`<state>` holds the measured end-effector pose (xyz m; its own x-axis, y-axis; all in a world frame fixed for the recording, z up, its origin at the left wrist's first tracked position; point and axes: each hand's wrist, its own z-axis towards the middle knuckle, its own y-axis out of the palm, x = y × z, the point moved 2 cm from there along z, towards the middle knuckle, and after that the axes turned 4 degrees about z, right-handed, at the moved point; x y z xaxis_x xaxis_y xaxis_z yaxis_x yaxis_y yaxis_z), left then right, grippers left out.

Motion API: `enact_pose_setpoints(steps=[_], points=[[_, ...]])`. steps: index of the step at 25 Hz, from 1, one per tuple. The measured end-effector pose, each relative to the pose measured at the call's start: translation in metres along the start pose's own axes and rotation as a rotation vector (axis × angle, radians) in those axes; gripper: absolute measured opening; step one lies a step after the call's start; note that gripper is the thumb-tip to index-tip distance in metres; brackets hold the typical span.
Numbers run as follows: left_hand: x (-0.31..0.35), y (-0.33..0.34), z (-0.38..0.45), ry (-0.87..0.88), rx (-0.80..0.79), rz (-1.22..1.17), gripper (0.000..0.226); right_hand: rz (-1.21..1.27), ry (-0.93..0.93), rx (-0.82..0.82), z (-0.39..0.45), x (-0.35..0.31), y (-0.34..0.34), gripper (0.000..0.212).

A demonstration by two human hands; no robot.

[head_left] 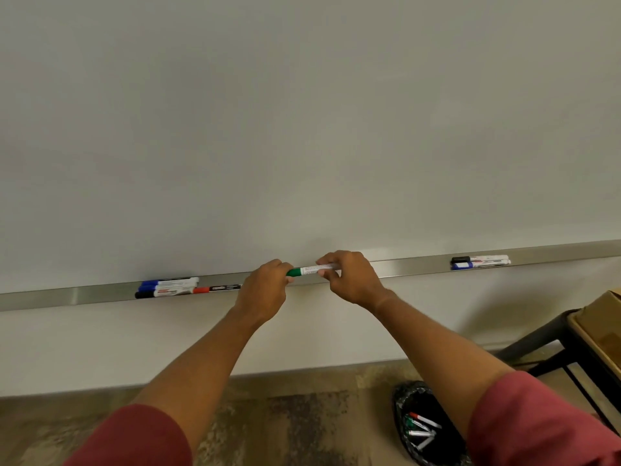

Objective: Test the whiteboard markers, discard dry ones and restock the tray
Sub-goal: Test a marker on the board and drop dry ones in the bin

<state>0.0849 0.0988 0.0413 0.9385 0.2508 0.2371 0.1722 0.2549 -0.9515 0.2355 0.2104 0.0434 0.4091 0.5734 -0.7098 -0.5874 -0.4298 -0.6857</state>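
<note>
- Green marker held level just above the whiteboard tray, in front of the lower edge of the whiteboard.
- Left hand curled round the green cap end; fingers wrapped, cap mostly hidden.
- Right hand pinching the white barrel, fingers and thumb closed on it.
- Cap looks seated; uncapping or recapping, cannot tell which.
- No ink marks visible on the board here.
- Left cluster on the tray: blue marker, black marker, and a red-and-black marker lying end-on beside them.
- Right cluster on the tray: black-capped marker and blue-capped marker, well apart from the hands.
- Bin with black liner on the floor below right; several markers inside, red-capped one and a green one visible, exact count unclear.
- Cardboard box on a dark-framed stool at far right; contents not visible.
- Progress judgement: mid-task. Some discards already binned, green marker in hand now, about five tray markers possibly sorted or pending, cannot tell which pile is tested.
- Restocking status unclear; likely left to do.
</note>
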Motion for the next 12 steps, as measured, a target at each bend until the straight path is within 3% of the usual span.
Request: enact_pose_setpoints(steps=[2,7,12], points=[[-0.022,-0.017,-0.009,0.037,0.005,0.027,0.021,-0.137,-0.078,-0.01,0.004,-0.028,0.02,0.024],[-0.081,-0.052,-0.025,0.078,-0.019,0.097,0.02,-0.198,-0.174,0.041,0.014,-0.087,0.064,0.02],[-0.124,-0.082,-0.026,0.09,-0.034,0.023,0.021,-0.351,-0.235,0.134,0.028,-0.131,0.089,0.02]])
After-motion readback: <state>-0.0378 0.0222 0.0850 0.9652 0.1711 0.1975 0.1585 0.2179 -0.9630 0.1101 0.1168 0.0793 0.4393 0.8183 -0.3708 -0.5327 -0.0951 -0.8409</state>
